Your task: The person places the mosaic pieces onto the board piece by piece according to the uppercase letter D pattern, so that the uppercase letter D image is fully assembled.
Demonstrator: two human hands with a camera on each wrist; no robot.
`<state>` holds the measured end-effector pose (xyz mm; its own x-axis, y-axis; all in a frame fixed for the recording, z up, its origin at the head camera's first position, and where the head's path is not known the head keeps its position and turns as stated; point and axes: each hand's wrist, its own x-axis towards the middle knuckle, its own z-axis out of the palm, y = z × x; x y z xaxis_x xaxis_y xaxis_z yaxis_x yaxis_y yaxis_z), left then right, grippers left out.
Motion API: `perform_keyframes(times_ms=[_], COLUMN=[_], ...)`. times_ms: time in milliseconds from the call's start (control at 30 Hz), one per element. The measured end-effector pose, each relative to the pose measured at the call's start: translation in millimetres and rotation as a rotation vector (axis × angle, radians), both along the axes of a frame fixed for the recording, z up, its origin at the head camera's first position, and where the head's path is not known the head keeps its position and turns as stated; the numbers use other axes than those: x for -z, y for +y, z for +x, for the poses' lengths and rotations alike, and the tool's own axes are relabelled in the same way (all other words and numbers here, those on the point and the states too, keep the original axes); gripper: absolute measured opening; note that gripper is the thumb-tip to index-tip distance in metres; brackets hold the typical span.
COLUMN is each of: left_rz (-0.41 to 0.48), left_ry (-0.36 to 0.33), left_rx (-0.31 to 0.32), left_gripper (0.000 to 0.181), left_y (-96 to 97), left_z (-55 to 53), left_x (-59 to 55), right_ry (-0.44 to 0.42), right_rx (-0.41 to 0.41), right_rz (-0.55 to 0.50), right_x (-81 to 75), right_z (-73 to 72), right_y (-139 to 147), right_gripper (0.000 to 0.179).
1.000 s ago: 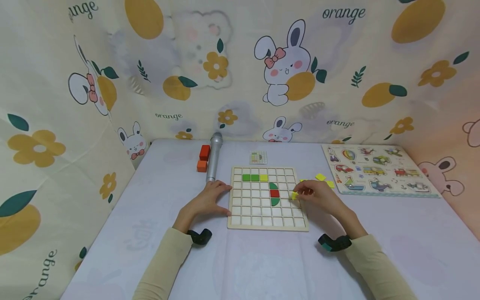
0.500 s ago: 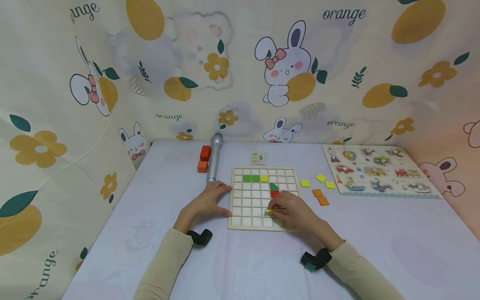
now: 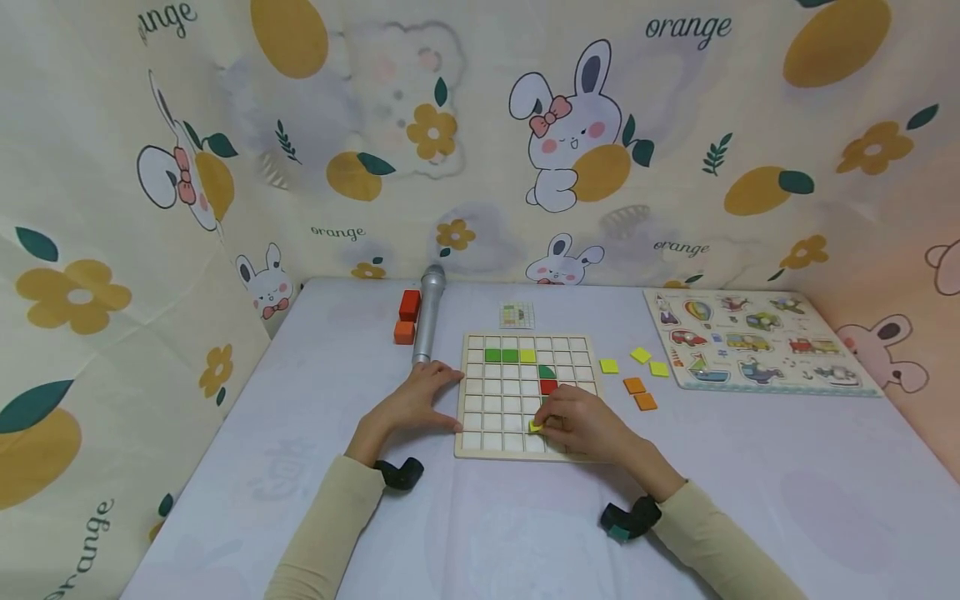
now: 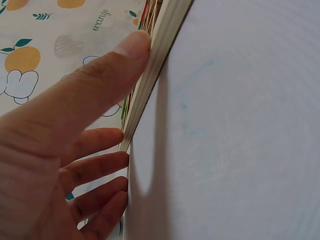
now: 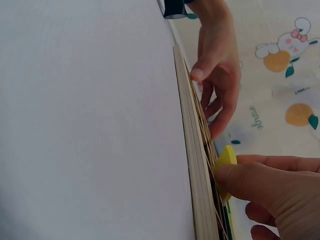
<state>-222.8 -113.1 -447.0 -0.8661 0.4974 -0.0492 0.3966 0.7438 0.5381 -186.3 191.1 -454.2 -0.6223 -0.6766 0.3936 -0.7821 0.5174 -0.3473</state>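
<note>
A wooden grid board [image 3: 492, 406] lies in the middle of the table in the head view. My left hand [image 3: 415, 400] rests against its left edge, thumb and fingers spread; the left wrist view shows the thumb [image 4: 102, 77] and fingertips touching the rim. My right hand [image 3: 583, 423] pinches a yellow square tile [image 3: 535, 427] over a lower cell; in the right wrist view the tile [image 5: 228, 157] stands tilted. Two green tiles [image 3: 501, 356] and a yellow tile [image 3: 528, 356] fill part of an upper row. A green quarter-round tile [image 3: 547, 372] and a red tile [image 3: 548, 387] sit nearby.
Loose yellow tiles [image 3: 640, 355] and two orange tiles [image 3: 634, 386] lie right of the board. Behind it is a small pattern card [image 3: 517, 315]. A silver microphone [image 3: 428, 317] and red-orange blocks [image 3: 408, 305] stand back left. A picture puzzle board [image 3: 750, 337] lies back right.
My right hand has carried the yellow tile from the board's right edge leftward to a lower cell and brought it slightly down. The left hand has stayed at the edge.
</note>
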Motion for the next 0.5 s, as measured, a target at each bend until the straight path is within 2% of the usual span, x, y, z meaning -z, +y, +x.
perform_keyframes(times_ms=[267, 500], left_rz=[-0.01, 0.0], left_ry=[0.002, -0.006], left_rx=[-0.003, -0.002], left_gripper=[0.081, 0.081], left_y=[-0.7, -0.2], left_z=[-1.6, -0.6], left_x=[2.2, 0.5], right_ry=[-0.025, -0.046], right_rx=[-0.026, 0.03], right_rz=[0.033, 0.063], right_x=[-4.9, -4.1], right_z=[-1.3, -3.0], right_y=[0.9, -3.9], right_gripper=[0.014, 0.016])
